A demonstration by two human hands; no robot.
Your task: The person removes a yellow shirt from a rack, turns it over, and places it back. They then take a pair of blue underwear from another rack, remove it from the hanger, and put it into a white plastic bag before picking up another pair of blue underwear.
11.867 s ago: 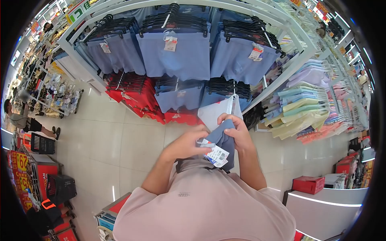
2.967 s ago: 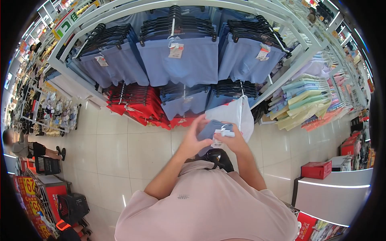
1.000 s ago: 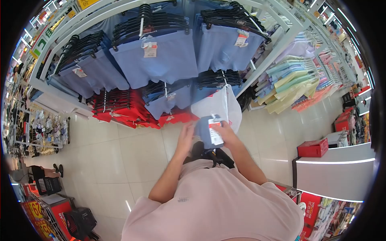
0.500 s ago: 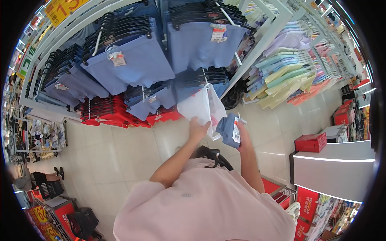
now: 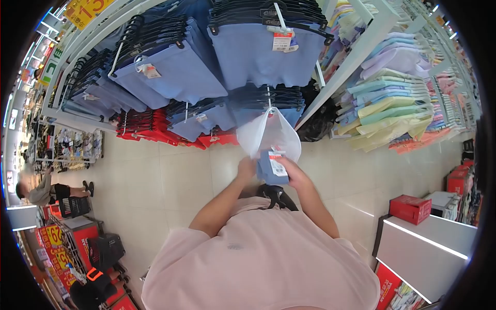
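A white plastic bag (image 5: 281,129) hangs by its top from a rack hook, its mouth spread toward me. My left hand (image 5: 247,168) is closed at the bag's near left edge, its fingers partly blurred. In my right hand (image 5: 294,174) is a folded blue garment (image 5: 267,173) with a white-and-red price tag on top. The garment is in front of the bag's lower part, close to my left fingers. Blue shorts (image 5: 266,54) on black clip hangers fill the rack above the bag.
Red garments (image 5: 139,125) hang low on the left of the rack. A black plastic bag (image 5: 319,124) lies by the rack's right post (image 5: 343,70). Pastel shirts (image 5: 387,106) hang to the right. A red box (image 5: 409,208) sits on a grey counter (image 5: 429,243). Another person (image 5: 44,191) is far left.
My right hand has brought the folded garment left, in front of the white bag. My left hand has shifted slightly left and down along the bag's edge. The view has turned slightly.
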